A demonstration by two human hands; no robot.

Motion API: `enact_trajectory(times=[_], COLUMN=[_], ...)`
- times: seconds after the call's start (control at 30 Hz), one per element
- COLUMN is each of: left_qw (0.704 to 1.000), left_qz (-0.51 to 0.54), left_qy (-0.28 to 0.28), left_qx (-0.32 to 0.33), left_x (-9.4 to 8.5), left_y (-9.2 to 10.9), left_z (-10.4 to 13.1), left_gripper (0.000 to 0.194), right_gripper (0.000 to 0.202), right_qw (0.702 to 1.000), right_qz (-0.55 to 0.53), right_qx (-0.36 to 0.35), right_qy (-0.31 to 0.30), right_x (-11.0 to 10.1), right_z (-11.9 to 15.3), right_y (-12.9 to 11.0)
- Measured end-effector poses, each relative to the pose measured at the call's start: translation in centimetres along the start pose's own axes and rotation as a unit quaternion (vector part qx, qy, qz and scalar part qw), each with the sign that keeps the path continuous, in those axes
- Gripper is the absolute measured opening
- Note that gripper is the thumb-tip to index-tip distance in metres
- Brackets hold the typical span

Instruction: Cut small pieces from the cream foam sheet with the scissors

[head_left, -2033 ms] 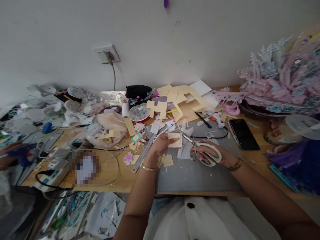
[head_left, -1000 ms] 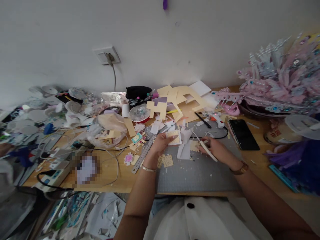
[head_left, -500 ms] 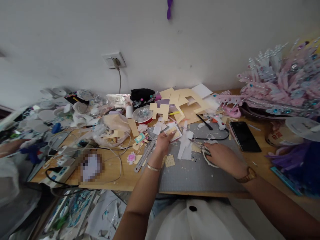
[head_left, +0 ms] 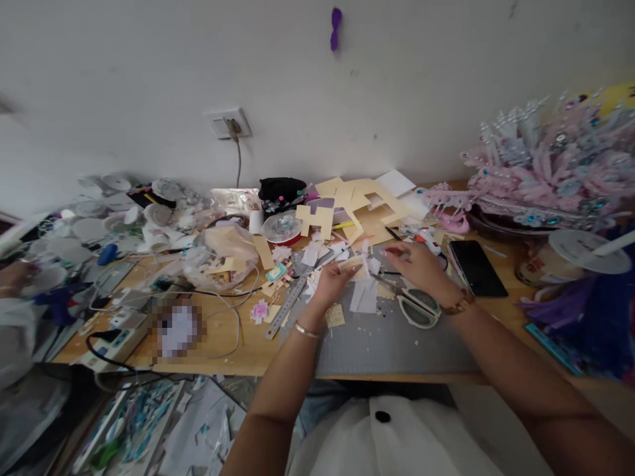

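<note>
My left hand (head_left: 335, 281) is closed on a small cream patterned card (head_left: 361, 270) above the grey cutting mat (head_left: 387, 354). My right hand (head_left: 421, 266) hovers to the right of that card, fingers stretched out and apart, with nothing visible in them. Below its wrist lie the scissors (head_left: 419, 308) with pale handles, flat on the mat and out of my grasp. White paper pieces (head_left: 364, 295) rest between my hands. A loose square of cream patterned card (head_left: 335, 315) is near my left wrist, and a metal ruler (head_left: 288, 305) lies left of it.
A phone (head_left: 477, 268) and a lidded cup (head_left: 550, 261) stand right, before a pink beaded headdress (head_left: 530, 172). Cut cream card sheets (head_left: 367, 198) pile up behind. A power strip (head_left: 116, 347) and cables lie left. A co-worker's hand (head_left: 17, 276) is near a blue glue gun (head_left: 59, 303).
My right hand has let go of the scissors, leaving them on the mat, and moved up and left towards the card. My left hand still holds the card, slightly lower.
</note>
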State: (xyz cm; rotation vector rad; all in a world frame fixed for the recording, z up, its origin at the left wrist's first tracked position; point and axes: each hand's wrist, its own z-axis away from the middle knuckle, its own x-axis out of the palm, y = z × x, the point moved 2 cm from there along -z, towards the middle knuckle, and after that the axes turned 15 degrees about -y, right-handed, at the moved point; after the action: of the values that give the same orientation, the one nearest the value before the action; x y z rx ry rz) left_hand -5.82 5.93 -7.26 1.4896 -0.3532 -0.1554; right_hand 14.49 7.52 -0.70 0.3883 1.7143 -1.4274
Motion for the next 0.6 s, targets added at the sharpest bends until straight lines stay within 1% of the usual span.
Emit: enact_trajectory(times=[0.03,0.1,0.13,0.17,0.27,0.4,0.5,0.53,0.6], left_qw=[1.000,0.999,0.999,0.998,0.998,0.997,0.995,0.995,0.994], left_qz=[-0.012,-0.030,-0.038,-0.043,-0.042,-0.010,0.020,0.034,0.075], left_qy=[-0.012,-0.030,-0.035,-0.040,-0.046,-0.056,-0.055,-0.049,-0.033], left_qx=[-0.004,-0.009,-0.012,-0.016,-0.028,-0.061,-0.078,-0.080,-0.077], left_x=[0.1,0.5,0.6,0.8,1.0,1.1,1.2,1.3,1.3], left_y=[0.1,0.3,0.4,0.5,0.7,0.3,-0.4,-0.6,-1.0], left_z=[0.1,0.2,0.2,0.2,0.3,0.4,0.4,0.4,0.2], left_gripper=[0.043,0.045,0.046,0.046,0.049,0.053,0.052,0.051,0.050], right_gripper=[0.026,0.028,0.030,0.032,0.034,0.038,0.046,0.049,0.053], right_qw=[0.997,0.974,0.969,0.965,0.948,0.936,0.925,0.924,0.932], right_qz=[-0.082,-0.224,-0.241,-0.259,-0.317,-0.343,-0.356,-0.352,-0.316], right_qx=[-0.013,-0.021,-0.023,-0.018,0.009,0.016,0.033,0.042,0.045], right_qy=[0.002,-0.035,-0.045,-0.044,0.002,0.084,0.132,0.144,0.171], right_x=[0.8,2.7,3.6,4.3,5.5,5.7,5.4,5.1,4.2], right_z=[-0.9,-2.3,-2.7,-2.9,-2.9,-2.9,-3.1,-3.1,-2.4], right_y=[0.5,1.3,1.5,1.6,1.4,1.4,1.6,1.7,1.4])
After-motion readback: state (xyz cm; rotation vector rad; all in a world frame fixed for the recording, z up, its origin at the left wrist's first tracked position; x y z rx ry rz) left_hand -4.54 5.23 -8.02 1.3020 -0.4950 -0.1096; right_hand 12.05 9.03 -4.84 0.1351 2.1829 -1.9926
